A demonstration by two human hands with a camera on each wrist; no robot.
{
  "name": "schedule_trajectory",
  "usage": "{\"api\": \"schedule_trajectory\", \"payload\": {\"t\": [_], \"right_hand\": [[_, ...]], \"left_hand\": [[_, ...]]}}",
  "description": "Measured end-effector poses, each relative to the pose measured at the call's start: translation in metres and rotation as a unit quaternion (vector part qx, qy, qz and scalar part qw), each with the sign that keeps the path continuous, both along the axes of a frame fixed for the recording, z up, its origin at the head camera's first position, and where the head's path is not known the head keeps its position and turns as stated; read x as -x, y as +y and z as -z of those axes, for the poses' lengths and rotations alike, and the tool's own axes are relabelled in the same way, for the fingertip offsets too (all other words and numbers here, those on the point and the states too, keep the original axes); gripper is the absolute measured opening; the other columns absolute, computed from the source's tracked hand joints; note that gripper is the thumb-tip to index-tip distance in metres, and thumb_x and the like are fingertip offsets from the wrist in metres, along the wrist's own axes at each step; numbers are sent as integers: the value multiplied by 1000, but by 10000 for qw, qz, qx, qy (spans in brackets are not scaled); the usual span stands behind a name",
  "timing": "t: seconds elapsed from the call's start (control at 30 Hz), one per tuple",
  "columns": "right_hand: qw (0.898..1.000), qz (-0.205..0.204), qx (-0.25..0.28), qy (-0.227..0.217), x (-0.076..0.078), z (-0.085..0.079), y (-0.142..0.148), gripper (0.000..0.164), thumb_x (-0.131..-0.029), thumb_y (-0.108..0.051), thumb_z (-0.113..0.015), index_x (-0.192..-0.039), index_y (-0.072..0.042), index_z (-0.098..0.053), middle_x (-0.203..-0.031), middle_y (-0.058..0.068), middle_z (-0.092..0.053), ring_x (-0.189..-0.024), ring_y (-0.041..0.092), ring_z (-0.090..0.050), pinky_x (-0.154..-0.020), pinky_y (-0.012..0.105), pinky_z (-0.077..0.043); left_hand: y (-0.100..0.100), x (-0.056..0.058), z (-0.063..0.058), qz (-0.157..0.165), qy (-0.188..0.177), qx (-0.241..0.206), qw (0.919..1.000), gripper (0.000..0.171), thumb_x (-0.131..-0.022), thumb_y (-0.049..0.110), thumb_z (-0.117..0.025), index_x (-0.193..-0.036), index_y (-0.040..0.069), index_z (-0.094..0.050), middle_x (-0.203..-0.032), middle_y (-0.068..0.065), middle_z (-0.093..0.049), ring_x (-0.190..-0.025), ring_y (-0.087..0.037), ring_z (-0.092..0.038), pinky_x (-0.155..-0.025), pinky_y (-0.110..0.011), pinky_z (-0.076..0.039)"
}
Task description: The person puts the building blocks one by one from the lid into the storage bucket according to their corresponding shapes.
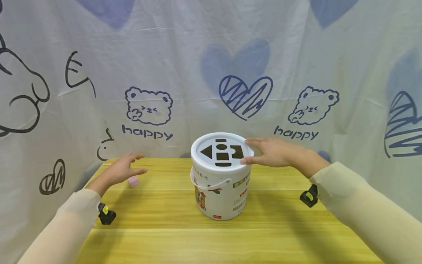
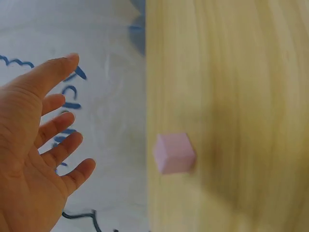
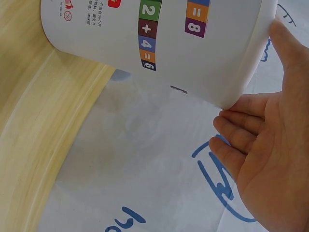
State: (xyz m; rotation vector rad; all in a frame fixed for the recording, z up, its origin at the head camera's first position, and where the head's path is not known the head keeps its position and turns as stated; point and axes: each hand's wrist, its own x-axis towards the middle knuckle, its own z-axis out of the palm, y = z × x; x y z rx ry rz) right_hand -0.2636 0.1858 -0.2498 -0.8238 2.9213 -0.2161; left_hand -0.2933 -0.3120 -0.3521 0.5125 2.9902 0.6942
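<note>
A white lidded bucket [image 1: 222, 194] with printed pictures stands upright on the table, its wire-like white handle hanging at the front. Its lid [image 1: 211, 141] has several dark shaped cut-outs. My right hand [image 1: 275, 152] touches the right side of the lid's rim, thumb toward the front and fingers toward the back. In the right wrist view the right hand's fingers [image 3: 241, 135] are only slightly bent. My left hand [image 1: 120, 168] hovers over the table's left side, fingers spread and holding nothing. Below and beside it lies a small pink cube [image 2: 175, 153], apart from the hand.
The wooden table [image 1: 158, 238] ends at the back and left against a pale curtain [image 1: 191, 66] printed with hearts and bears. A small black device [image 1: 106, 213] sits at the left wrist and another black device [image 1: 310, 196] at the right wrist.
</note>
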Motion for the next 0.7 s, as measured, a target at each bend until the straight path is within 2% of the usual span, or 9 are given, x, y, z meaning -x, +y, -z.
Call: {"api": "schedule_trajectory", "payload": {"t": [0.4, 0.53, 0.7], "right_hand": [[10000, 24, 28, -37, 1, 1, 0, 106, -80, -84, -41, -154, -9, -31, -156, 13, -31, -139, 39, -33, -112, 58, -26], [10000, 31, 22, -39, 0, 0, 0, 105, -80, -84, -41, -154, -10, -31, -156, 13, -30, -139, 39, -32, -112, 58, -25], [10000, 45, 13, -26, 0, 1, 1, 106, -80, -84, -41, -154, -10, -31, -156, 13, -31, -139, 39, -32, -112, 58, -25]], "left_hand": [[-30, 3, 40, -273, -435, -53, 9987, 77, -91, 42, -69, -140, -11, -42, -136, -37, -45, -120, -53, -45, -96, -64, -41], [-37, 1, 54, -454, -465, -97, 9978, 75, -89, 39, -71, -137, -13, -45, -131, -36, -49, -115, -50, -50, -94, -62, -43], [-45, -2, 66, -682, -529, -269, 9959, 69, -88, 36, -74, -127, -14, -50, -118, -32, -56, -102, -42, -56, -88, -55, -48]]}}
